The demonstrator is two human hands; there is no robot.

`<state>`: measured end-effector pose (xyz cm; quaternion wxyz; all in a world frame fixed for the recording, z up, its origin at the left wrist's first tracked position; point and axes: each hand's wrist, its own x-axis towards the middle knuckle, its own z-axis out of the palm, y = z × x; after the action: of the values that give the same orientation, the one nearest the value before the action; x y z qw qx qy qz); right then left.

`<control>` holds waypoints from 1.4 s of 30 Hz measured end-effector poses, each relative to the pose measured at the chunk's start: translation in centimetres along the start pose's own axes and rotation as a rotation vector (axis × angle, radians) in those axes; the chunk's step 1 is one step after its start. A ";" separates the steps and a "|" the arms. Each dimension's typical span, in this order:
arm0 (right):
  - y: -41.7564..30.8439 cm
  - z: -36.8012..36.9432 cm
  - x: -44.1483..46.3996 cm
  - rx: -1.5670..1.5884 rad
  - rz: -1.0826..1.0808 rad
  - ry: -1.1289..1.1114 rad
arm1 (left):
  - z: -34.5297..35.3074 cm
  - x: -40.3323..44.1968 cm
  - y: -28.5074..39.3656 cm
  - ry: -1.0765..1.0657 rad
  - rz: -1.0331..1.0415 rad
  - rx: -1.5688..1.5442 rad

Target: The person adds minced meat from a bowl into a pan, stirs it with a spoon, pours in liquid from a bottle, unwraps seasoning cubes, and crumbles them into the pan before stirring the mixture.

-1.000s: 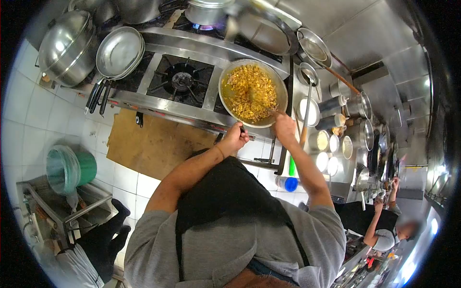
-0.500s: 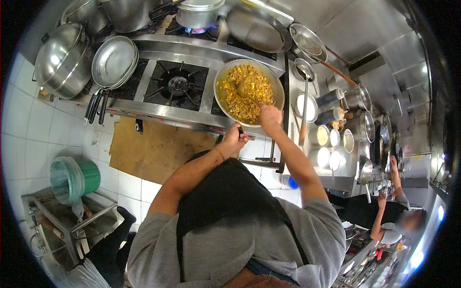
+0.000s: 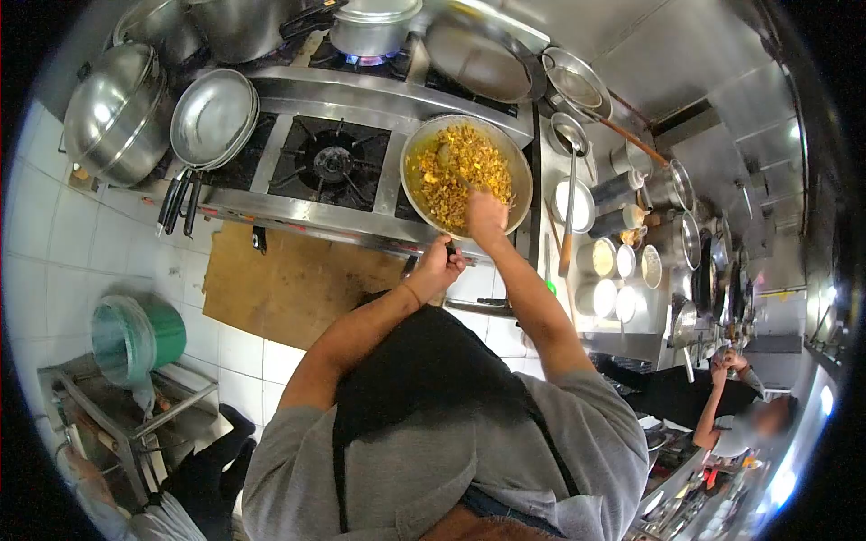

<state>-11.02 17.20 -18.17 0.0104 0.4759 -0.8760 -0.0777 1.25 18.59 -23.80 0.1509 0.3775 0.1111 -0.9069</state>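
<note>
A wide frying pan (image 3: 409, 185) on the front right burner holds yellow-brown chopped food (image 3: 478, 158). My left hand (image 3: 437, 273) is wrapped around the pan's dark handle at the stove's front edge. Over the near part of the pan, my right hand (image 3: 487, 215) is closed on a spoon (image 3: 443, 155), whose bowl sits in the food toward the far left. Much of the spoon's handle is covered by my fingers.
Left of the pan is a bare burner (image 3: 334, 162), then stacked frying pans (image 3: 212, 113). A pot (image 3: 374, 34) stands over a blue flame behind. At right are a ladle (image 3: 571, 198) and several containers (image 3: 600, 257). A co-worker (image 3: 722, 406) stands farther right.
My right hand has moved left with the spoon, and the spoon's bowl has shifted up and left through the food. My left hand stays on the handle. The co-worker's hands have come together.
</note>
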 end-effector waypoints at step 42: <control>12.4 7.7 -0.1 1.788 0.526 -0.946 | -0.7 0.7 1.5 -0.059 -0.161 0.178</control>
<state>-22.05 24.87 -23.97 -0.6730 0.0255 -0.6048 0.4250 1.77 17.26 -24.89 0.0468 0.3523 0.0556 -0.9331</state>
